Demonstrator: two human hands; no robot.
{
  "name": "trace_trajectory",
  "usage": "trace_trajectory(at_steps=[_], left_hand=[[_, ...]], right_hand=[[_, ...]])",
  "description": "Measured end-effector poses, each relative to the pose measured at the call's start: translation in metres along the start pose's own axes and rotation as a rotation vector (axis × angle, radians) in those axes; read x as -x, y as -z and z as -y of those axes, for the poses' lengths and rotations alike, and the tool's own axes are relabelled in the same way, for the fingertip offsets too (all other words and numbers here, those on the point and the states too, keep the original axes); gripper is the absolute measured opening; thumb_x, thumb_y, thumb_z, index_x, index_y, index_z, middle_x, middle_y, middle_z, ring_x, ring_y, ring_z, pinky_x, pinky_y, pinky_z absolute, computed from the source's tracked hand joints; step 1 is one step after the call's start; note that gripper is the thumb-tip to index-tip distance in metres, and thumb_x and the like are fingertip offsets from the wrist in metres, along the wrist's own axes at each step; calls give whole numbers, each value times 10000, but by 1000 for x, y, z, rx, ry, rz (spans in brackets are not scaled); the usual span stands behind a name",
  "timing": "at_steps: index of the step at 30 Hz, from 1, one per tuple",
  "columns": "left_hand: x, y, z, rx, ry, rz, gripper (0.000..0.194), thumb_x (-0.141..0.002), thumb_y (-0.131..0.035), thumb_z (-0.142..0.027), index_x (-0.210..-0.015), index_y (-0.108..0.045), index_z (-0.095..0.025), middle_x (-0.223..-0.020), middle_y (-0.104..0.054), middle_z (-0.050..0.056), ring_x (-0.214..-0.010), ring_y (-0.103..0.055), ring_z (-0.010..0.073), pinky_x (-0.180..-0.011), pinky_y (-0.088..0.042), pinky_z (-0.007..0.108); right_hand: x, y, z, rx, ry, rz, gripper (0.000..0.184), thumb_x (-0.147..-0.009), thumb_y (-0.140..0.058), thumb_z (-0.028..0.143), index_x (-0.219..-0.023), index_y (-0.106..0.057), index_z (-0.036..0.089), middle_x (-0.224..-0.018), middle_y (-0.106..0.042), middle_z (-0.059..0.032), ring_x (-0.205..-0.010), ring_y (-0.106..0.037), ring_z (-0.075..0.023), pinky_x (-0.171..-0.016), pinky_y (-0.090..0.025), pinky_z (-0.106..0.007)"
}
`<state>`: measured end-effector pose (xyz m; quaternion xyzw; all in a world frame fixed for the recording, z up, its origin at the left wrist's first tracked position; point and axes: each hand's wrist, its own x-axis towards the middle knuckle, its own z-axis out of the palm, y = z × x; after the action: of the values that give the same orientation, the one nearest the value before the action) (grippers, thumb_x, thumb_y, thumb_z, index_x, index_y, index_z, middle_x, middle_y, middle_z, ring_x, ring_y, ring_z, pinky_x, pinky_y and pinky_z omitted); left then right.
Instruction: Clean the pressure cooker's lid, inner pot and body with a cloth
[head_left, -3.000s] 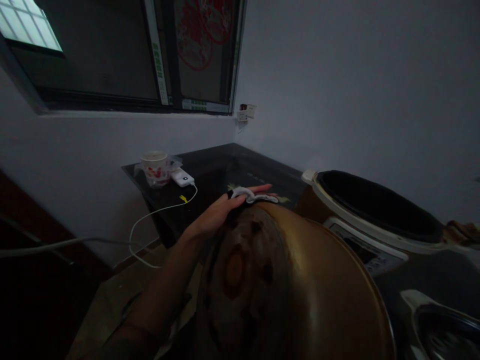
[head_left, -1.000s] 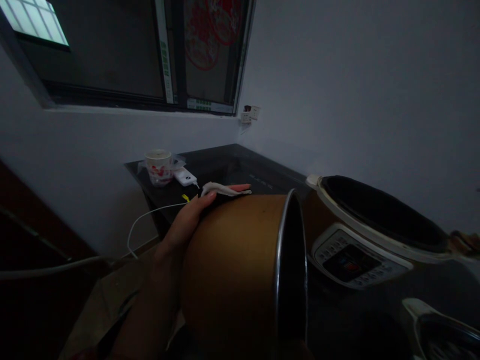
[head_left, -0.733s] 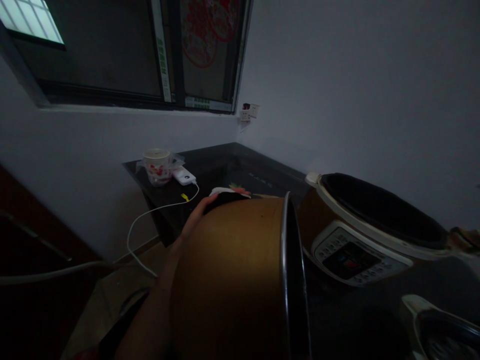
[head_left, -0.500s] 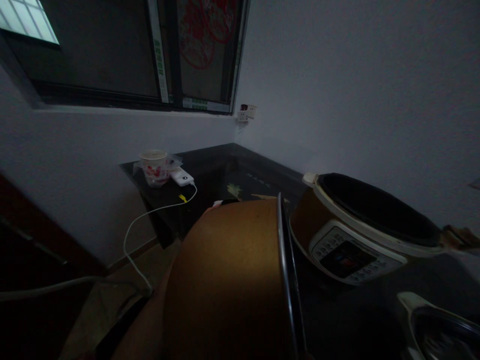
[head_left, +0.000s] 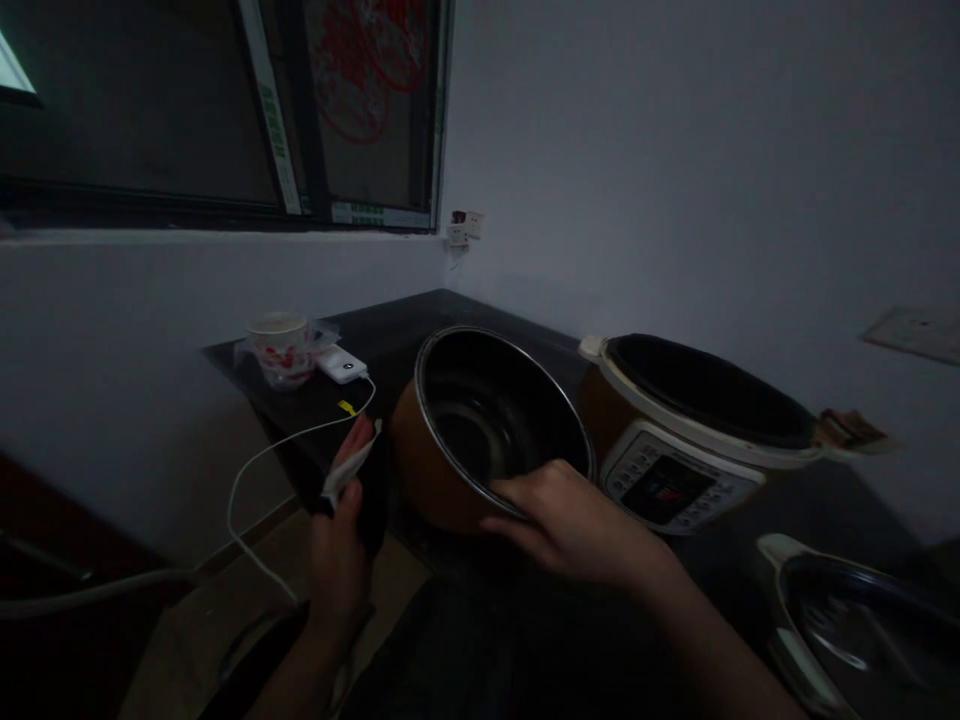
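My right hand (head_left: pixel 555 520) grips the near rim of a gold inner pot (head_left: pixel 431 480) from a rice cooker, thumb inside and fingers outside. The pot is tilted over the dark table, its black inside facing me. To its left, my left hand (head_left: pixel 341 530) holds a cloth (head_left: pixel 351 474), white on one face and black on the other, clear of the pot's side. Right of the pot stands the brown and white cooker body (head_left: pixel 686 480) with a button panel, its top uncovered. The cooker's lid (head_left: pixel 862 630), pale-rimmed, lies at the lower right.
On the dark table (head_left: pixel 405 315) at the far left are a paper cup (head_left: pixel 279 350) in clear plastic and a white power bank (head_left: pixel 343 365). Its white cable (head_left: pixel 247 470) hangs off the left edge. Wall sockets (head_left: pixel 465 229) are in the corner.
The pot has turned from showing its stained base and gold side to showing its inside. My right hand has come into view on its rim. My left hand and cloth have left its outside.
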<state>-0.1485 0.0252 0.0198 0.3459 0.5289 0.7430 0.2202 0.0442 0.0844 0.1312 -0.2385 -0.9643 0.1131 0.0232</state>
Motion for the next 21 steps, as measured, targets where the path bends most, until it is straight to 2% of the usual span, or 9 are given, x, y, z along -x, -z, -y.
trace_trajectory(at_steps=[4, 6, 12, 21], left_hand=[[8, -6, 3, -67, -79, 201, 441, -929, -462, -422, -1332, -535, -258, -1486, -431, 10, -1391, -340, 207, -1172, -214, 345], [9, -10, 8, -86, -72, 243, 433, -956, -419, -394, -1361, -499, -264, -1502, -406, 9, -1401, -321, 188, -1179, -192, 352], [11, -19, 21, -80, -34, 256, 447, -962, -413, -392, -1390, -462, -272, -1539, -337, 9, -1437, -230, 189, -1189, -132, 342], [11, -18, 30, -59, 5, 241, 478, -969, -394, -385, -1432, -394, -263, -1570, -265, -8, -1454, -166, 173, -1189, -106, 313]], right_hand=[[-18, 7, -9, 241, -69, 75, 179, -932, -518, 315, -942, -630, 176, -828, -726, -59, -796, -687, -200, -594, -352, -262], [-21, 7, -11, 328, -107, 99, 191, -930, -518, 334, -970, -636, 189, -853, -731, -66, -809, -692, -217, -580, -340, -274], [-25, 5, -17, 399, -143, 83, 204, -929, -512, 308, -1063, -626, 207, -906, -737, -68, -826, -698, -241, -558, -343, -282], [-39, -2, -21, 390, -115, 95, 243, -919, -527, 305, -1133, -607, 220, -940, -737, -75, -878, -696, -250, -596, -380, -275]])
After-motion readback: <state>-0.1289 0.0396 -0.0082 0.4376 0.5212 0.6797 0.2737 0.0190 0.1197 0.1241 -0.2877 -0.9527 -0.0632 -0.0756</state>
